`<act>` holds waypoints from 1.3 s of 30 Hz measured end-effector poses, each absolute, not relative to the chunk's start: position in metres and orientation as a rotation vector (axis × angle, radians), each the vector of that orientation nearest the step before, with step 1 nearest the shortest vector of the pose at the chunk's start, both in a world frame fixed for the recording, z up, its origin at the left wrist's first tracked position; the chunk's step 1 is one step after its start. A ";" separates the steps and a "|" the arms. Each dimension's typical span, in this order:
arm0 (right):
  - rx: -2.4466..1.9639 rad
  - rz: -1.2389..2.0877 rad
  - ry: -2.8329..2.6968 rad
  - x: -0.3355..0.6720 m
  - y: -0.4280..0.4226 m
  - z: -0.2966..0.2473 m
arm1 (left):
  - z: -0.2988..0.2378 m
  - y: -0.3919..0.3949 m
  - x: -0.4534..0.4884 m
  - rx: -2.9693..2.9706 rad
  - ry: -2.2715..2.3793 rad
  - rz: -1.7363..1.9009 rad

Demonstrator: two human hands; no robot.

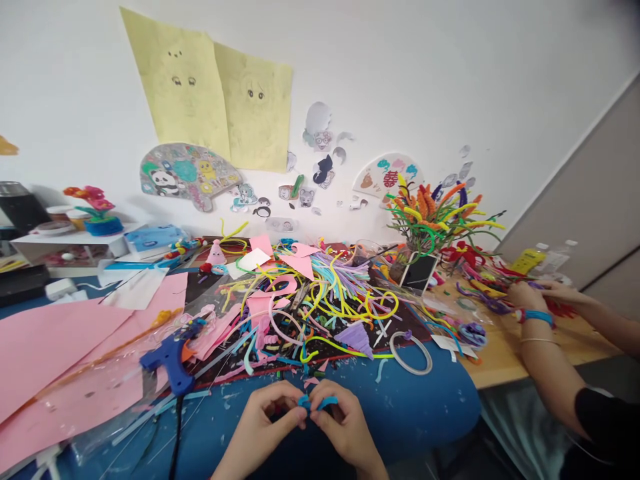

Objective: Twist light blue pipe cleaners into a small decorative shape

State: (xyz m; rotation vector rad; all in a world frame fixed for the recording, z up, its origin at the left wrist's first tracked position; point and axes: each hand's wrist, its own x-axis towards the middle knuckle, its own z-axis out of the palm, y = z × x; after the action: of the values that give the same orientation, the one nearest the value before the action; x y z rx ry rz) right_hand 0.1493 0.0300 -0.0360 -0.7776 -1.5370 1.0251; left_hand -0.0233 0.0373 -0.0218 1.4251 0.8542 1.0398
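Note:
Between my fingertips, over the front of the blue table, is a short bent piece of blue pipe cleaner. My left hand pinches its left end with thumb and fingers. On the other side my right hand grips it too, the thumb pressed against the fingers, and the free end sticks out to the right. The two hands almost touch. Just beyond them lies a heap of coloured pipe cleaners with pink paper scraps among them. A clear ring rests to the right of the heap.
A blue glue gun with a black cord lies to the left, beside pink sheets. Pipe-cleaner flowers stand behind a phone. At right, a co-worker's hands reach over a wooden table, near a yellow bottle.

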 end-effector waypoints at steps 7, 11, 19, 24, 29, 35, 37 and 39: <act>-0.793 0.947 -1.501 0.147 0.031 -0.038 | -0.020 0.039 -0.022 1.321 0.900 0.944; -0.836 0.743 -1.487 0.140 0.029 -0.040 | -0.018 0.041 -0.019 1.171 0.894 1.012; -0.837 0.430 -1.506 0.135 0.024 -0.045 | -0.016 0.041 -0.017 1.084 0.932 1.131; -0.878 0.097 -1.534 0.129 0.023 -0.060 | -0.015 0.041 -0.017 1.057 0.952 1.139; -0.933 -0.132 -1.499 0.119 0.022 -0.061 | -0.016 0.042 -0.016 1.054 0.926 1.113; -1.017 0.006 -1.373 0.102 0.019 -0.050 | -0.018 0.042 -0.016 1.102 0.976 1.172; -1.014 0.061 -1.372 0.098 0.016 -0.049 | -0.018 0.042 -0.015 1.071 1.012 1.210; -1.011 0.111 -1.378 0.094 0.013 -0.051 | -0.018 0.042 -0.015 1.047 1.041 1.224</act>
State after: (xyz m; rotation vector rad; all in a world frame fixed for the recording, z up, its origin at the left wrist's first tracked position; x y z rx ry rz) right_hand 0.0941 0.0130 -0.0514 -1.0114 -1.3776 0.1113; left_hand -0.0149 0.0419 -0.0178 1.0466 1.0412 1.2239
